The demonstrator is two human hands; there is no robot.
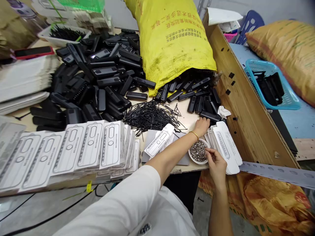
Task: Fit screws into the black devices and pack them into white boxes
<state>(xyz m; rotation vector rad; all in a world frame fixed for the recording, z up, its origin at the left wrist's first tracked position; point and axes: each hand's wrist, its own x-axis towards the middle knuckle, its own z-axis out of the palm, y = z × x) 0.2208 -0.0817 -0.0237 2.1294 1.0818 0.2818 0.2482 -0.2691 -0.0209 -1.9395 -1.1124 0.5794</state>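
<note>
the left hand (201, 126) rests loosely curled on a black case (209, 115) lying crosswise just beyond it on the counter (183, 113), while the nearer right hand (216, 162) pinches something unseen over the bowl of small metal parts (198, 151) between both hands.

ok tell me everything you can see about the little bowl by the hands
The small white bowl is round and shallow, plastic or ceramic by its look, and sits upright near the table's front edge. It is nearly full of tiny shiny metal pieces, too small to identify. The right hand hovers at its right rim, fingertips pinched over the pieces; the left hand reaches past it to a black plastic part. A stack of white packaging cards lies against its right side.
</note>
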